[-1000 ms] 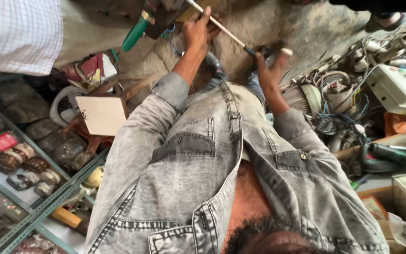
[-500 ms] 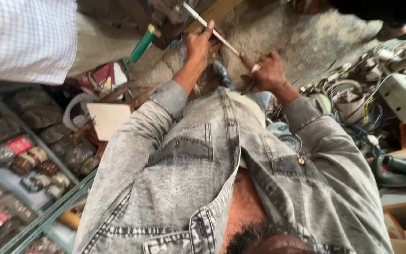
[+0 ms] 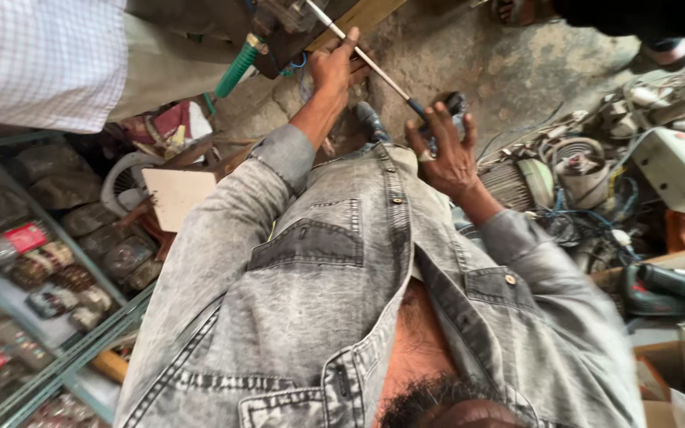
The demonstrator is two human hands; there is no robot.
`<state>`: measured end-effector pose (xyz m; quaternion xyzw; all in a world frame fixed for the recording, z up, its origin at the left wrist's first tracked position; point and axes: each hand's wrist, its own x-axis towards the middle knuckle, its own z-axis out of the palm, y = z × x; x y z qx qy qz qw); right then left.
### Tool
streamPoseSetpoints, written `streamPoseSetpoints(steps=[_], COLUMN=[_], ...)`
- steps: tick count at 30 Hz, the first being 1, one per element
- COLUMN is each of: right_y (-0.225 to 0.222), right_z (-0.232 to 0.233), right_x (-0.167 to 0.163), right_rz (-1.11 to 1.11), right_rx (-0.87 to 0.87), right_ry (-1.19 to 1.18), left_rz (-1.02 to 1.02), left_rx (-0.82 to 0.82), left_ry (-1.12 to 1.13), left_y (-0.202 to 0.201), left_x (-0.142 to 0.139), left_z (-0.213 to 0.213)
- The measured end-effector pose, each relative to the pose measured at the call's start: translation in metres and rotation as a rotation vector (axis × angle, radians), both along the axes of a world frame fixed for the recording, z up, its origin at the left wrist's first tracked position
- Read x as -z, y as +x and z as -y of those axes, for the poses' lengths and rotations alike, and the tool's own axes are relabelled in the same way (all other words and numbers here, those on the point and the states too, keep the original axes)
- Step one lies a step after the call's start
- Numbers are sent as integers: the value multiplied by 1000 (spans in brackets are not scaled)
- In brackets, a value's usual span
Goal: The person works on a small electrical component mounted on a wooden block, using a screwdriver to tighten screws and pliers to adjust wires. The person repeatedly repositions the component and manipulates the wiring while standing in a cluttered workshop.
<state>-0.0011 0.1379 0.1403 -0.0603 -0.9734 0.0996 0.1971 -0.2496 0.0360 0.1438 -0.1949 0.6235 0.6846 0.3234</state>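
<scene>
Since a moment ago, both hands have shifted lower and apart along the screwdriver (image 3: pixel 374 67). Left hand (image 3: pixel 334 70) steadies its metal shaft near the wooden plank (image 3: pixel 358 17), fingers curled; right hand (image 3: pixel 447 154) clamps the dark handle, beside the green hose (image 3: pixel 235 71).

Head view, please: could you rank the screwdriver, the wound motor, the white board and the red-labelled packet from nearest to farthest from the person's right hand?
From the right hand:
1. screwdriver: its dark handle is at the fingertips, and the shaft runs up-left.
2. wound motor: just to the right, among cables.
3. white board: to the left, beyond the denim sleeve.
4. red-labelled packet: far left, on the shelf.
</scene>
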Motion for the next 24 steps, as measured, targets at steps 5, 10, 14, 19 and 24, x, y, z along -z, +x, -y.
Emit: streamPoseSetpoints(steps=[5, 10, 14, 19, 24], right_y=[-9, -38, -47, -52, -51], right_z=[-24, -58, -62, -32, -12], right_x=[22, 60, 54, 57, 85], right_rz=[17, -50, 23, 67, 306], right_rx=[-165, -323, -396, -308, -275], right_ry=[476, 663, 377, -238, -531], left_rz=[-20, -11, 93, -38, -521], left_rx=[34, -13, 43, 206, 299], left_ry=[40, 86, 73, -85, -31], left_y=[0, -3, -12, -20, -54], left_x=[4, 4, 4, -7, -47], left_z=[-6, -5, 6, 44, 95])
